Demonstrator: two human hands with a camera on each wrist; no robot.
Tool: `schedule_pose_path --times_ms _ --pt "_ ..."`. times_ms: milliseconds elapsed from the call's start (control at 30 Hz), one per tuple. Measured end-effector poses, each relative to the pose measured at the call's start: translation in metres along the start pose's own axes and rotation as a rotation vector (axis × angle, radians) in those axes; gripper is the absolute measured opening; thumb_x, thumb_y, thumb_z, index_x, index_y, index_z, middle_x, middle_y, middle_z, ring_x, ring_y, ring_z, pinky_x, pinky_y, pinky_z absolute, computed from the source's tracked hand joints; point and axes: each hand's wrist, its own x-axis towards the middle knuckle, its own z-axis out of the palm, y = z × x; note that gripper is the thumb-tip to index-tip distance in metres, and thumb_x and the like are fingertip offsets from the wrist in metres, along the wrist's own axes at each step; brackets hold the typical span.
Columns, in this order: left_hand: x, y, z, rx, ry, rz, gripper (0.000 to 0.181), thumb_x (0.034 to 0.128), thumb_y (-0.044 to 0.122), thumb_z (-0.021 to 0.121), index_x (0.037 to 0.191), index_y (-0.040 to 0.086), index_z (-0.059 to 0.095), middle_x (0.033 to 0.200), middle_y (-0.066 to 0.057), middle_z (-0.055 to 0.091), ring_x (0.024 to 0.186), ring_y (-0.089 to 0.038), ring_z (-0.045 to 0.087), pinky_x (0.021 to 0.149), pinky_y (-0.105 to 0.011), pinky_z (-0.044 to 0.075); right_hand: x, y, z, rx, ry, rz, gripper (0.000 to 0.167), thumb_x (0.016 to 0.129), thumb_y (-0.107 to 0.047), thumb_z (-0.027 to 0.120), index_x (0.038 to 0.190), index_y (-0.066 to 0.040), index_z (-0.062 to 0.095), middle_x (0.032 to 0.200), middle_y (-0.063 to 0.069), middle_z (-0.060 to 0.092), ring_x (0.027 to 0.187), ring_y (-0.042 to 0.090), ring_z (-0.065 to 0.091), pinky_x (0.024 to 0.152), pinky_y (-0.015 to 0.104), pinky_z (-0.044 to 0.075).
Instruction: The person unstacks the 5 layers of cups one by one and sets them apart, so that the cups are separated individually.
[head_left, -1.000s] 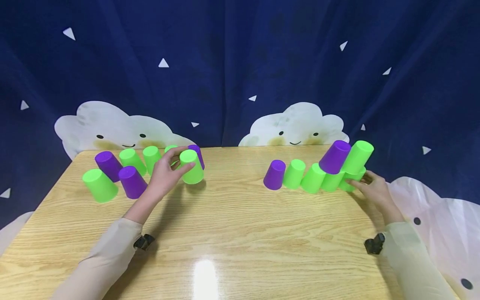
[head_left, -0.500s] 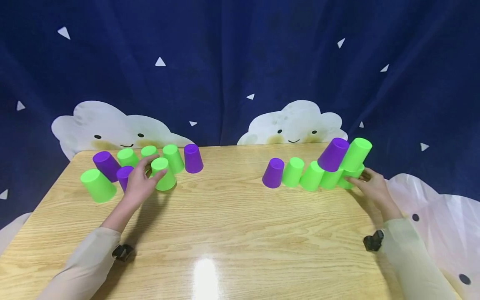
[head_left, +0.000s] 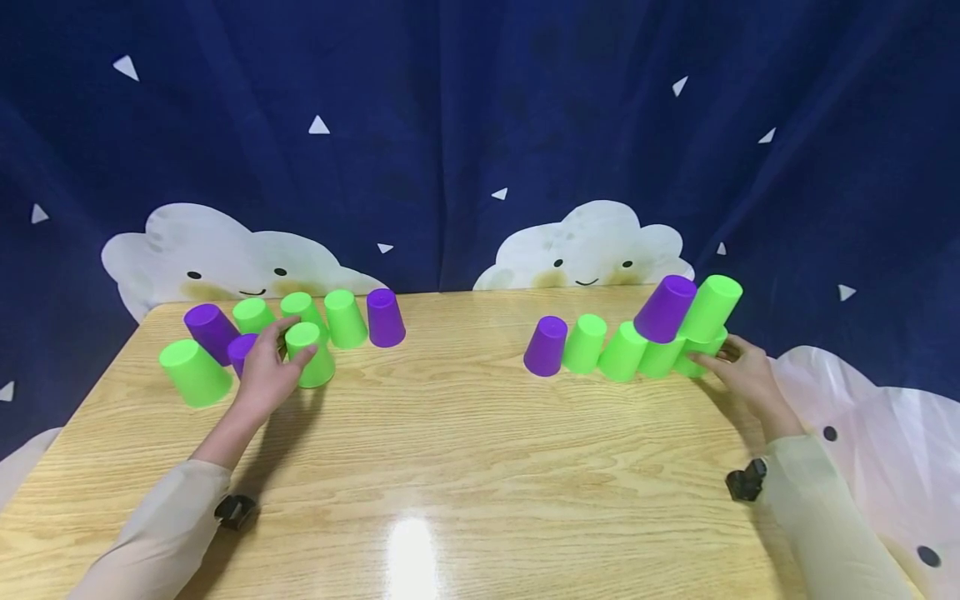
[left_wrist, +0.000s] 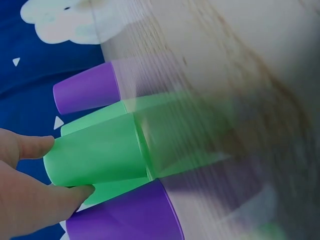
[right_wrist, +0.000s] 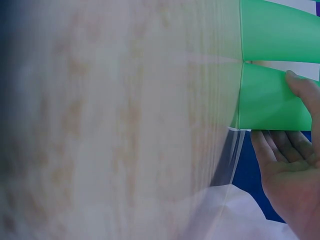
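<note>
My left hand (head_left: pixel 266 375) pinches an upside-down green cup (head_left: pixel 311 358) between thumb and fingers, at the left group of cups. The left wrist view shows the same green cup (left_wrist: pixel 100 152) between thumb and finger, beside a purple cup (left_wrist: pixel 125 217). On the right, my right hand (head_left: pixel 750 379) holds the rightmost bottom green cup (head_left: pixel 693 358), thumb in front and fingers on its right side, as the right wrist view shows on the green cup (right_wrist: pixel 272 100). Above it stand a green cup (head_left: pixel 712 308) and a tilted-looking purple cup (head_left: pixel 665 309).
Green and purple cups stand around the left hand, among them a front green cup (head_left: pixel 197 375) and a purple cup (head_left: pixel 386 318) at the back. A purple cup (head_left: pixel 546 346) ends the right row. Behind the wooden table (head_left: pixel 480 467) hangs a blue curtain (head_left: pixel 465 150).
My left hand has moved left with the green cup, from beside the back purple cup to in front of the back green ones. The right hand has stayed on its cup.
</note>
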Motion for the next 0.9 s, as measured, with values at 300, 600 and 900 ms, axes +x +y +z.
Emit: schedule_pose_path --times_ms 300,600,900 --pt "0.002 0.0 -0.001 0.08 0.011 -0.006 0.059 0.0971 0.004 0.057 0.146 -0.013 0.028 0.139 -0.039 0.034 0.128 -0.053 0.037 0.108 -0.059 0.033 0.001 0.003 -0.001 -0.003 0.0 0.005 0.076 0.093 -0.039 0.067 0.14 0.012 0.039 0.134 0.035 0.048 0.125 0.05 0.045 0.103 0.062 0.037" --pt "0.001 0.004 -0.001 0.103 0.062 0.018 0.062 0.0946 0.003 0.06 0.145 -0.014 0.028 0.138 -0.039 0.033 0.128 -0.054 0.033 0.108 -0.063 0.028 0.001 0.002 0.0 -0.002 0.008 -0.01 0.074 0.093 -0.038 0.068 0.14 0.011 0.04 0.133 0.033 0.05 0.123 0.048 0.047 0.103 0.061 0.038" --pt "0.009 0.028 0.011 0.021 0.16 0.161 0.053 0.0902 -0.005 0.063 0.138 -0.013 0.04 0.136 -0.031 0.041 0.127 -0.045 0.039 0.11 -0.052 0.033 -0.001 0.001 0.0 0.001 0.009 0.0 0.073 0.093 -0.039 0.068 0.138 0.012 0.041 0.132 0.035 0.049 0.124 0.05 0.045 0.102 0.062 0.037"
